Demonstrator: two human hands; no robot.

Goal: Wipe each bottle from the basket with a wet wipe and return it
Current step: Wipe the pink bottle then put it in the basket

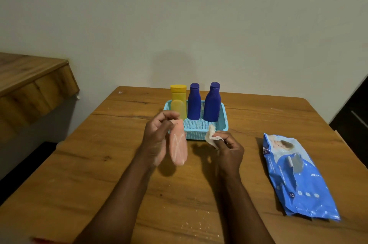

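Pink bottle (pixel 178 145) held in the left hand (pixel 157 138), just in front of the basket (pixel 224 122) and above the table (pixel 99 164). Tilted, far end up between thumb and fingertips, near end down beside the heel of the palm. Pale crossed lines across its face. Blurred along the edges, so no cap discernible.

Left hand curled along the bottle's left side, fingers bent over its upper end.

Wet wipe (pixel 211 136) pinched in the right hand (pixel 229 149), crumpled and white, sticking up from the fingertips toward the basket's front edge. Just right of the pink bottle, with a small gap between the two. Right hand's fingers curled in around the wipe, knuckles toward the camera.

Light blue plastic basket with a perforated floor, near the far middle of the table. Upright inside it, along the back: yellow bottle (pixel 178 102) at left, partly hidden behind the left hand's fingers; blue bottle (pixel 194 102) in the middle; second blue bottle (pixel 212 103) at right, leaning slightly.

Blue pack of wipes (pixel 298 180) flat on the table to the right, well apart from the basket.

Wooden ledge (pixel 29 80) off to the left, against a plain pale wall (pixel 179 15).
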